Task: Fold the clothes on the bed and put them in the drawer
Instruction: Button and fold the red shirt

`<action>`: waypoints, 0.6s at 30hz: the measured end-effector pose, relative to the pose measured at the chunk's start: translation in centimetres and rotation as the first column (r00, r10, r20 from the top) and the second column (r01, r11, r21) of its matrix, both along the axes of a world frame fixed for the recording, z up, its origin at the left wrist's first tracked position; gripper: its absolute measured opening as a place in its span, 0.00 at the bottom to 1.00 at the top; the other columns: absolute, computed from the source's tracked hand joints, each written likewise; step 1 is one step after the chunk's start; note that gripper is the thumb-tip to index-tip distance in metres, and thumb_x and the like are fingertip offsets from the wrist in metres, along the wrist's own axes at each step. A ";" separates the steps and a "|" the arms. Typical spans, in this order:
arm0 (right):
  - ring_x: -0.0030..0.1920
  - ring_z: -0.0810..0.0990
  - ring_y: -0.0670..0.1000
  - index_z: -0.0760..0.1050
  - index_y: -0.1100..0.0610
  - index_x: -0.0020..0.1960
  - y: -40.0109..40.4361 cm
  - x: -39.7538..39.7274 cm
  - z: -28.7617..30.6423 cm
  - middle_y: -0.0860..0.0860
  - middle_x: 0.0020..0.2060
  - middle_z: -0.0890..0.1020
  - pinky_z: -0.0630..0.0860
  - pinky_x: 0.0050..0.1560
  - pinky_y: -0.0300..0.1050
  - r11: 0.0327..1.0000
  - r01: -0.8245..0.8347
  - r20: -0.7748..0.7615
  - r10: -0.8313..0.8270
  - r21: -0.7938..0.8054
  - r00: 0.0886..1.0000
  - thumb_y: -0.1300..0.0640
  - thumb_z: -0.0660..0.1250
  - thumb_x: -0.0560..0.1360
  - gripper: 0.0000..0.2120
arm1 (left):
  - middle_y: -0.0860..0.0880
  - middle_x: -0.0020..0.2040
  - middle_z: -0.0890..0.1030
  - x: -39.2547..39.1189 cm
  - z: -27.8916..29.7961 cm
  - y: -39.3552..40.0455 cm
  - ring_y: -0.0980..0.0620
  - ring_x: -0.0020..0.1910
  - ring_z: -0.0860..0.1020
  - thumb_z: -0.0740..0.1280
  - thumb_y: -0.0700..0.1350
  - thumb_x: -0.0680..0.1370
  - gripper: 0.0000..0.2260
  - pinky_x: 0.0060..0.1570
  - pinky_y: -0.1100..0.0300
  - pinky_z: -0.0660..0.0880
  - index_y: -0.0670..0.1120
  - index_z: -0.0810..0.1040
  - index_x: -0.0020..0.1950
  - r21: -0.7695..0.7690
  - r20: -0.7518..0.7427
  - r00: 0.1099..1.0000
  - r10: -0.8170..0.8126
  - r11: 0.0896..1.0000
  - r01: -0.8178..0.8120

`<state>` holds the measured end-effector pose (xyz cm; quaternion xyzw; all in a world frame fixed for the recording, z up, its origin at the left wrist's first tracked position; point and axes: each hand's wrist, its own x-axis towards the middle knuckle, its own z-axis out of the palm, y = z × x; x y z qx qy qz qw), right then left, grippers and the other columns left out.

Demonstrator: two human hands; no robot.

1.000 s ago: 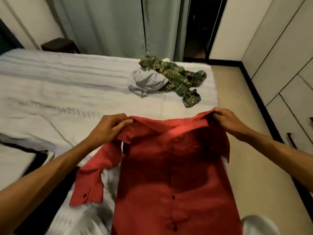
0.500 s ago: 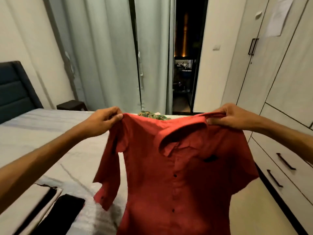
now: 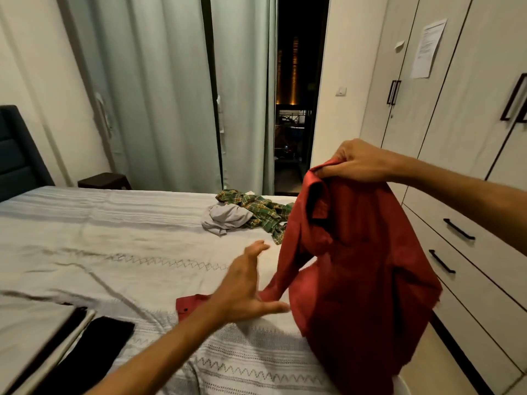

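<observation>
Left hand let go of the red shirt, fingers spread, reaching toward the sleeve at seven o'clock. Right hand alone pinched the shoulder. Folding barely begun.

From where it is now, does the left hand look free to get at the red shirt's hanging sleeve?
Probably yes. The left hand is open, holds nothing, and sits just beside the sleeve of the red shirt, which the right hand holds up; nothing lies between them.
</observation>
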<state>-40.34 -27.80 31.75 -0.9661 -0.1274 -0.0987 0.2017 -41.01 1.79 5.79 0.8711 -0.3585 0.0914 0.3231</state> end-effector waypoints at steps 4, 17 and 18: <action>0.23 0.72 0.42 0.85 0.57 0.35 0.8 -0.6 1.5 0.48 0.23 0.79 0.67 0.25 0.35 0.999 0.010 0.001 -0.010 -0.041 1.000 0.40 0.71 0.78 0.23 | 0.48 0.83 0.54 -2.6 -1.7 -7.3 0.44 0.76 0.66 0.76 0.61 0.71 0.49 0.73 0.45 0.67 0.54 0.50 0.82 -0.100 0.084 0.987 0.135 0.987 -0.127; 0.33 0.80 0.56 0.77 0.62 0.31 -6.7 -1.8 2.3 0.57 0.31 0.81 0.69 0.33 0.45 0.893 0.342 0.100 -0.327 -0.294 0.940 0.10 0.49 0.59 0.52 | 0.54 0.35 0.79 7.5 12.6 0.0 0.61 0.35 0.74 0.67 0.47 0.85 0.08 0.39 0.63 0.71 0.49 0.79 0.47 -0.445 0.079 0.985 0.155 0.889 -0.104; 0.34 0.80 0.55 0.78 0.62 0.32 -7.0 -1.5 1.8 0.57 0.33 0.82 0.69 0.33 0.45 0.896 0.345 0.086 -0.334 -0.281 0.939 0.10 0.49 0.60 0.53 | 0.54 0.34 0.78 8.0 14.4 1.1 0.60 0.34 0.72 0.67 0.47 0.85 0.09 0.39 0.60 0.70 0.48 0.79 0.45 -0.385 0.078 0.990 0.115 0.920 -0.076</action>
